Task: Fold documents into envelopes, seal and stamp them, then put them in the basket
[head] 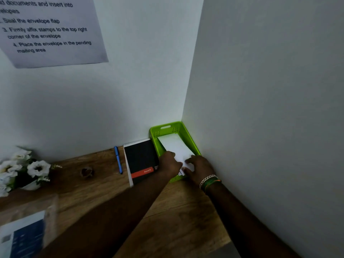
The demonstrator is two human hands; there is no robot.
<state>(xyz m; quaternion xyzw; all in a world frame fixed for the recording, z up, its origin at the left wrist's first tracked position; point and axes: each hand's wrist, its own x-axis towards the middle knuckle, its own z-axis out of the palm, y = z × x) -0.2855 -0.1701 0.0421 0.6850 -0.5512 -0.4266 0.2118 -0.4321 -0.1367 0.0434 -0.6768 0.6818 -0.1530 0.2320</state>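
1. Printed sheet [22,237] lies blurred at your near left, well short of the basket [191,144].
2. You're lowering the envelope [175,146] into the basket, tucked in the wall corner; keep it flat and square, then slide both hands out together.
3. Your left hand [170,162] grips its near left edge, fingers curled.
4. Your right hand [200,166] pinches the near right corner, fingers bent over the paper.
5. Beside the basket: notebook [141,161], then pen [118,159].

Basket [193,144] cornered by walls [260,90]; notebook [141,159] alongside.
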